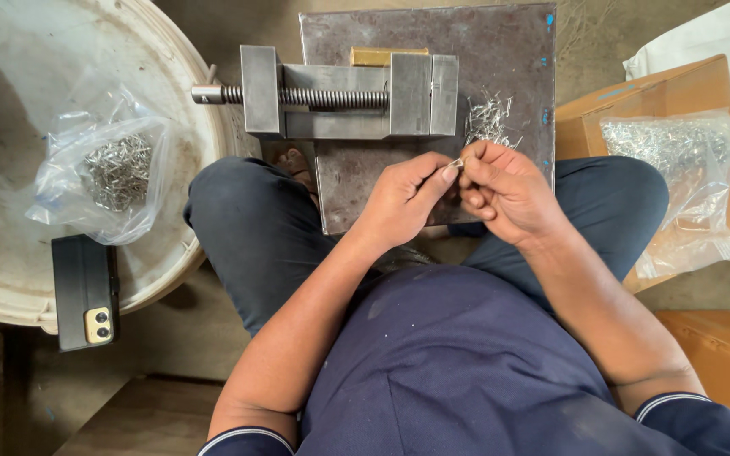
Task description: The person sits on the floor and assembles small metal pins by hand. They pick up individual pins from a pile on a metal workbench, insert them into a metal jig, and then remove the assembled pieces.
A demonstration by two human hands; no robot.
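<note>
Head view, hands (454, 190) pinching pin (458, 162), plate edge (551, 101) near

Head camera looks steeply down, close over the lap

We see a dark steel plate (500, 51) serving as the work surface, with a grey vise (348, 93) at its ten o'clock edge and a loose heap of small metal pins (489, 121) at three o'clock. To the left a white round tub lid (171, 101) bears a clear bag of pins (103, 173) at its centre and a black phone (84, 291) at six o'clock.
</note>
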